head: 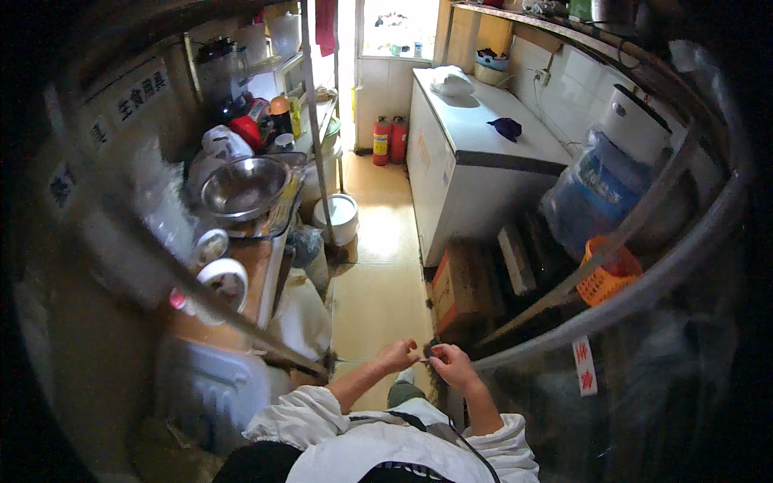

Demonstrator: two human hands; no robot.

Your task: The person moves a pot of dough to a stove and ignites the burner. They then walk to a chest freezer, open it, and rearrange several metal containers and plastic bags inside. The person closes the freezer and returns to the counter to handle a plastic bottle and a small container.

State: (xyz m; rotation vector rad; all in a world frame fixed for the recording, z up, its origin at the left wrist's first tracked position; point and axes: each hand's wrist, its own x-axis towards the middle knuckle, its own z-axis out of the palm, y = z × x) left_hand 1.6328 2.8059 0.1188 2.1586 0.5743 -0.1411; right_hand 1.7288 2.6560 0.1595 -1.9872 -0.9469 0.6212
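My left hand (398, 355) is in front of my waist over the tiled walkway, its fingers curled. Beside it on the right, my right hand (448, 363) has its fingertips close together near a small dark thing (431, 348); whether it holds this is too small to tell. A thin pale piece seems to lie between the two hands, but its kind and which hand grips it cannot be told. Both forearms come out of rolled white sleeves. A dark cord hangs over the white apron (374, 450) at my front. Below my hands a light shoe (406, 375) shows on the floor.
On the left, a counter (256, 265) holds a steel basin (246, 188) and white bowls (223, 287). A lidded white bucket (336, 219) and red fire extinguishers (381, 142) stand on the floor. To the right are a chest freezer (447, 181), cardboard box (462, 290), orange basket (609, 271) and metal bars.
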